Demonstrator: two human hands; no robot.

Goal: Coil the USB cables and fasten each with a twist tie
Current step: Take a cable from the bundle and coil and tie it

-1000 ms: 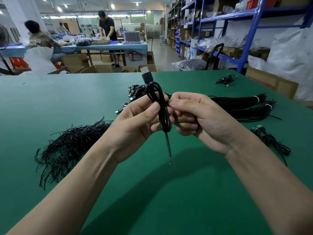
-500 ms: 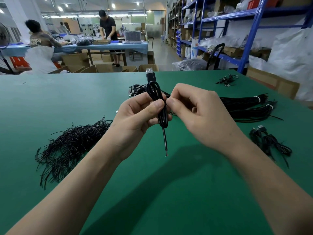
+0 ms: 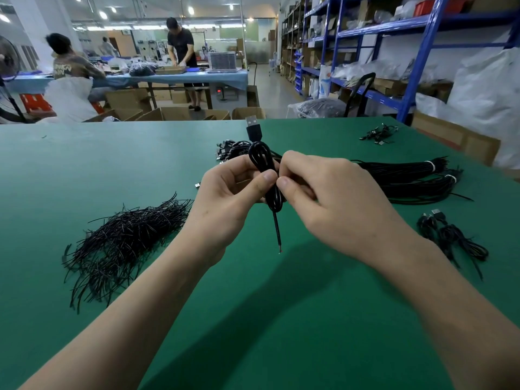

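Black cable (image 3: 262,162) pinched in left hand (image 3: 225,199) and right hand (image 3: 339,199) grip, twist ties (image 3: 123,240) left, bundles (image 3: 408,178) behind

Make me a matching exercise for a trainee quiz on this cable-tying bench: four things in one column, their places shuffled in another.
Things: 1 coiled USB cable; 2 twist tie pile; 3 banded cable bundles; 4 small heap of coiled cables.
Places: A on the table, left of the left hand; B on the table, behind the right hand; C pinched between both hands; D on the table, right of the right forearm.
Pairs: 1-C, 2-A, 3-B, 4-D.
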